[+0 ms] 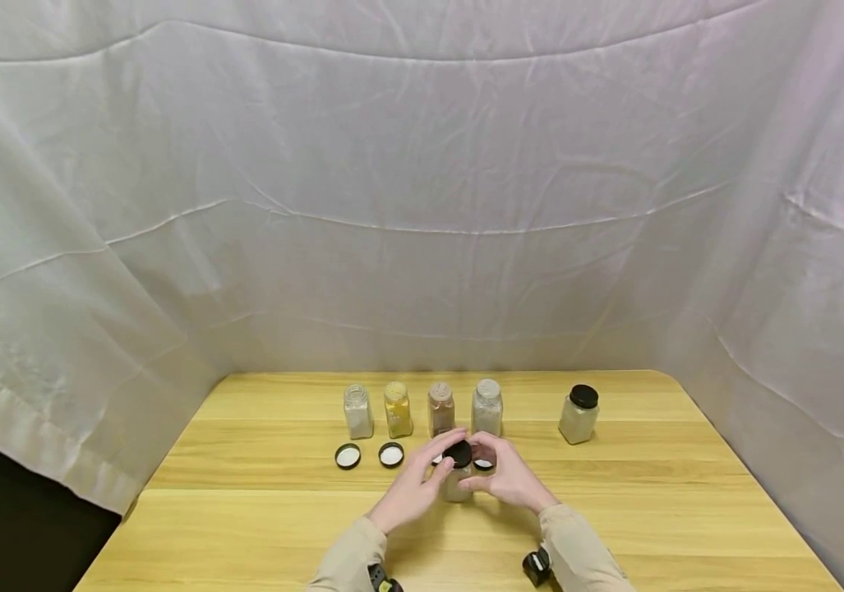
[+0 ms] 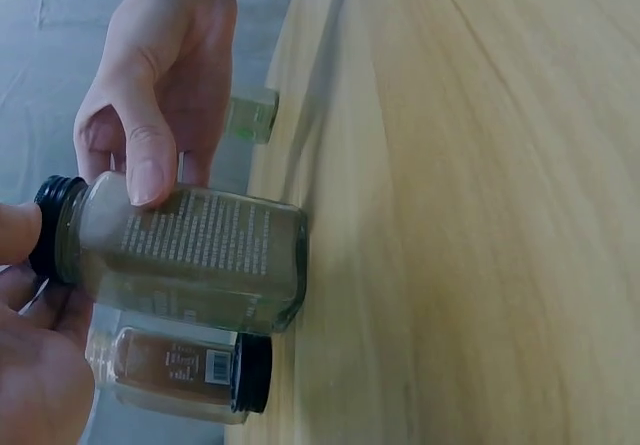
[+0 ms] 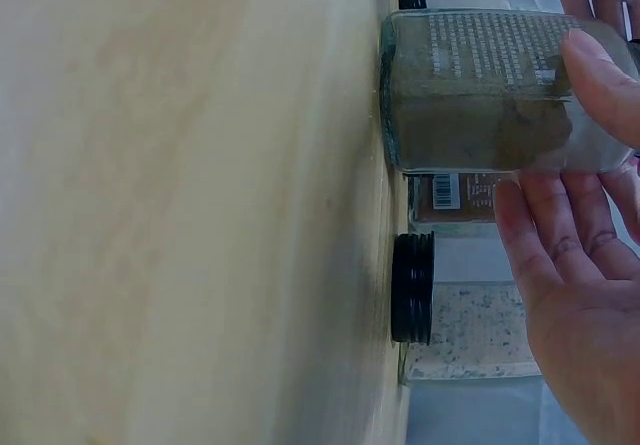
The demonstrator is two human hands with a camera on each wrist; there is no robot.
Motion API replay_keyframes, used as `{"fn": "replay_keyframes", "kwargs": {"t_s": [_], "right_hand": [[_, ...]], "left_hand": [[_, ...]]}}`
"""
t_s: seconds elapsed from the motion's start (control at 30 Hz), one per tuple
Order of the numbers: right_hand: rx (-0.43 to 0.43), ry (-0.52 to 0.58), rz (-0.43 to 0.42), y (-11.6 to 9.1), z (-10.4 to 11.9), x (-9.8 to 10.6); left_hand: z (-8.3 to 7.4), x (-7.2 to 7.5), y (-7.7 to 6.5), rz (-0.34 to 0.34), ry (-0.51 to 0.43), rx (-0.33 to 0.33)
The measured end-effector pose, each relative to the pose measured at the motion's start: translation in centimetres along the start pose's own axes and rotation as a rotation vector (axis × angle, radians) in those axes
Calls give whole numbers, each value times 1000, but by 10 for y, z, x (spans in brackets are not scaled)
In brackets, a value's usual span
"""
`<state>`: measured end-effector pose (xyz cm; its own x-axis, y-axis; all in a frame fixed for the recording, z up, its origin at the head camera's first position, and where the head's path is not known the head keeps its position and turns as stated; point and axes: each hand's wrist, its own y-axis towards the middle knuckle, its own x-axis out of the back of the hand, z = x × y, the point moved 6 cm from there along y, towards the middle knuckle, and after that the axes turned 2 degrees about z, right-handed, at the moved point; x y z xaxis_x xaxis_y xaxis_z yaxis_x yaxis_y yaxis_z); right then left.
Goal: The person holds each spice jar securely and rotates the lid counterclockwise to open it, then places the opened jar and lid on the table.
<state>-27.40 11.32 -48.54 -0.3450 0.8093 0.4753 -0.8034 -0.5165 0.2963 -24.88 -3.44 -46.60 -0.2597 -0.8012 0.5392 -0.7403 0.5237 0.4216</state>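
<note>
A square glass spice jar (image 1: 457,488) of grey-brown powder stands upright between both hands, its base close over the wooden table. Its black lid (image 2: 48,227) is on the neck. My left hand (image 1: 412,487) pinches this lid, thumb on the near side and fingers reaching round behind. With thumb and fingers on either side, my right hand (image 1: 509,477) holds the glass body; its thumb (image 3: 600,77) lies near the printed text. Behind the hands are a jar of reddish-brown powder (image 1: 440,409) and a jar of pale speckled contents (image 1: 487,409), both without lids.
Further left stand an uncapped jar of whitish contents (image 1: 358,415) and one of yellow powder (image 1: 398,411). Black lids lie white side up before the row, including a left one (image 1: 348,456) and its neighbour (image 1: 391,455). A capped jar (image 1: 578,421) stands apart on the right.
</note>
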Motion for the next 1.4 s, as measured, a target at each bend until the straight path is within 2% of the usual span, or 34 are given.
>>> {"fn": "replay_keyframes", "kwargs": {"t_s": [0.17, 0.4, 0.5, 0.63, 0.8, 0.87, 0.97, 1.1, 1.33, 1.4], "right_hand": [[-5, 3, 5, -1, -2, 0], [-35, 7, 10, 1, -5, -1], [-49, 20, 17, 1, -6, -1], [-48, 19, 20, 1, -6, -2], [-15, 8, 9, 0, -5, -1], [-12, 11, 9, 0, -5, -1], [-12, 15, 10, 1, -5, -1], [-19, 10, 10, 1, -5, -1], [-37, 10, 7, 0, -5, 0], [-42, 12, 11, 1, -6, -1]], "left_hand": [[-1, 2, 1, -10, -8, -9], [-2, 8, 2, -137, 41, 59], [-1, 10, 2, -168, 63, 87], [2, 7, 0, -129, 45, 84], [2, 4, -2, -61, -11, 3], [0, 4, -3, -52, -15, -27], [0, 5, -3, -55, -13, -38], [2, 6, -2, -97, 9, -33], [3, 9, -1, -224, 17, 24], [4, 8, -1, -235, 21, 16]]}}
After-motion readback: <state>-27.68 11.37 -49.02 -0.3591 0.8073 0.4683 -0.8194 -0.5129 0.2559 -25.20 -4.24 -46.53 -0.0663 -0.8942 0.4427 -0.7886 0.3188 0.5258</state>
